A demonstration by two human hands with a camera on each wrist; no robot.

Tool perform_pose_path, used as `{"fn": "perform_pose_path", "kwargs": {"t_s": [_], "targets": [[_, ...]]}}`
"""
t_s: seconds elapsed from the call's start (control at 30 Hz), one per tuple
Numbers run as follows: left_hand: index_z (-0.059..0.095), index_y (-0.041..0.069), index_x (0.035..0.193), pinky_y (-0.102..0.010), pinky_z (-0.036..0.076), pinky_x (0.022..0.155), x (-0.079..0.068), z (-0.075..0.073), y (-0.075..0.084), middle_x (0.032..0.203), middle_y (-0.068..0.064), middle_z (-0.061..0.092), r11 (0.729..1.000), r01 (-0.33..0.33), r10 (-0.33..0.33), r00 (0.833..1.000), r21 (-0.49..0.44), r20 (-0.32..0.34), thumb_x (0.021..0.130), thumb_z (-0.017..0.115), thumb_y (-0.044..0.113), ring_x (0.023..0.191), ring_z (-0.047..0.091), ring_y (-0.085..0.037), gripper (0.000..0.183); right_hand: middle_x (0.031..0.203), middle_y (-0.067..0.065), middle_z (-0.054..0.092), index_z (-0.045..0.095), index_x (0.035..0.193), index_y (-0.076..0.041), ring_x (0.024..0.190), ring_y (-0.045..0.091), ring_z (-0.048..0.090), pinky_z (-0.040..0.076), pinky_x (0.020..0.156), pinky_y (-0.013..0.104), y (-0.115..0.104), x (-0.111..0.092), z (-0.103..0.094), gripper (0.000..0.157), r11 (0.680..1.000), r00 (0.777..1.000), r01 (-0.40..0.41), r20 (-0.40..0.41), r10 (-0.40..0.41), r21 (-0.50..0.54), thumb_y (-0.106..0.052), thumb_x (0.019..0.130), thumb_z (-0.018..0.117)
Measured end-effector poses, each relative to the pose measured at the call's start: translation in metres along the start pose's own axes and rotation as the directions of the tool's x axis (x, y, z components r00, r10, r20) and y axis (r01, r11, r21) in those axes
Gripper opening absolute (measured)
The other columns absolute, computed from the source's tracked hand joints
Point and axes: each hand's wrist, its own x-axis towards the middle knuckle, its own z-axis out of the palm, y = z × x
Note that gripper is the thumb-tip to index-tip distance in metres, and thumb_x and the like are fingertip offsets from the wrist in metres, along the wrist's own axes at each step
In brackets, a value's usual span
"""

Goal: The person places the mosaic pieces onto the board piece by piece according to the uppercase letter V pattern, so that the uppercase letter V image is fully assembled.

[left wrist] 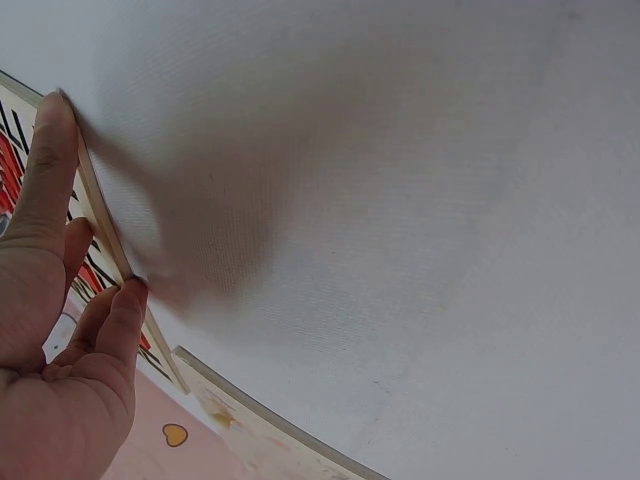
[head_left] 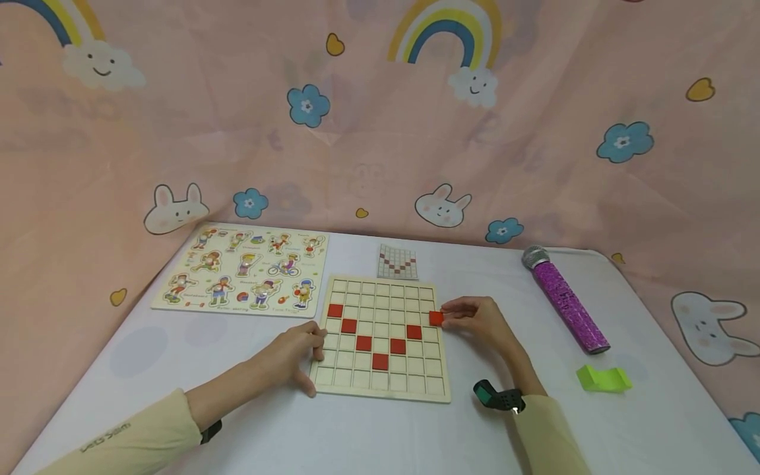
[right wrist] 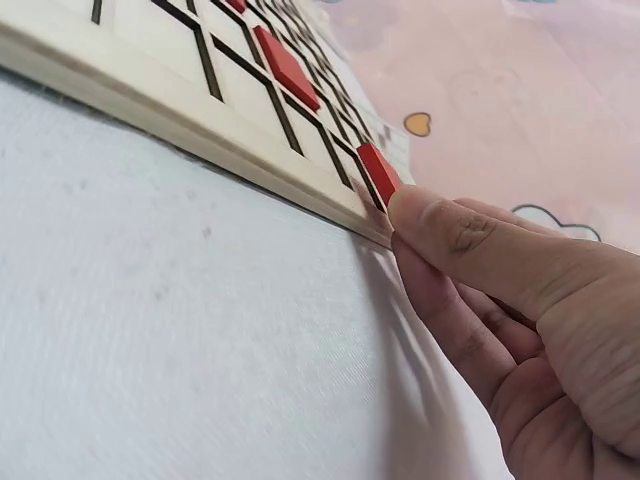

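A wooden grid board (head_left: 350, 379) lies on the table, with several red square tiles (head_left: 380, 361) in its cells forming a V. My right hand (head_left: 477, 320) pinches another red tile (right wrist: 378, 172) between thumb and fingertips at the board's right edge. That tile overlaps an edge cell and looks slightly tilted in the right wrist view; whether it is seated I cannot tell. On the opposite side, my left hand (head_left: 291, 356) touches the board's left edge with its thumb and fingertips. The thumb (left wrist: 55, 150) lies straight against that edge in the left wrist view.
Behind the board lies a small pattern card (head_left: 398, 262) with a red V. A picture puzzle board (head_left: 237, 270) lies at the back left. On the right are a purple glittery microphone (head_left: 570, 303) and a bright green block (head_left: 603, 379) with a curved top.
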Motion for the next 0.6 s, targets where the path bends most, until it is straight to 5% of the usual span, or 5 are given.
{"fn": "perform_pose_path", "kwargs": {"t_s": [0.4, 0.6], "targets": [[0.060, 0.009, 0.073, -0.043, 0.049, 0.092, -0.002, -0.004, 0.003, 0.106, -0.010, 0.058, 1.000, 0.022, -0.022, 1.000, -0.007, 0.006, 0.047, 0.094, 0.016, 0.114, 0.055, -0.037, 0.043, 0.098, 0.011, 0.071, 0.070, 0.105, 0.001, 0.081, 0.017, 0.063, 0.052, 0.070, 0.021, -0.009, 0.003, 0.013, 0.029, 0.997, 0.999, 0.046, 0.005, -0.046, -0.069, -0.008, 0.079, 0.077], [0.060, 0.008, 0.075, -0.046, 0.047, 0.094, -0.002, -0.010, 0.008, 0.116, -0.017, 0.059, 0.999, 0.033, -0.032, 0.997, -0.019, 0.066, 0.053, 0.093, 0.011, 0.117, 0.052, -0.041, 0.040, 0.102, 0.012, 0.070, 0.068, 0.111, 0.000, 0.085, 0.020, 0.064, 0.052, 0.074, 0.021, -0.009, 0.001, 0.011, 0.034, 0.996, 0.998, 0.051, -0.026, -0.053, -0.067, -0.007, 0.079, 0.077]]}}
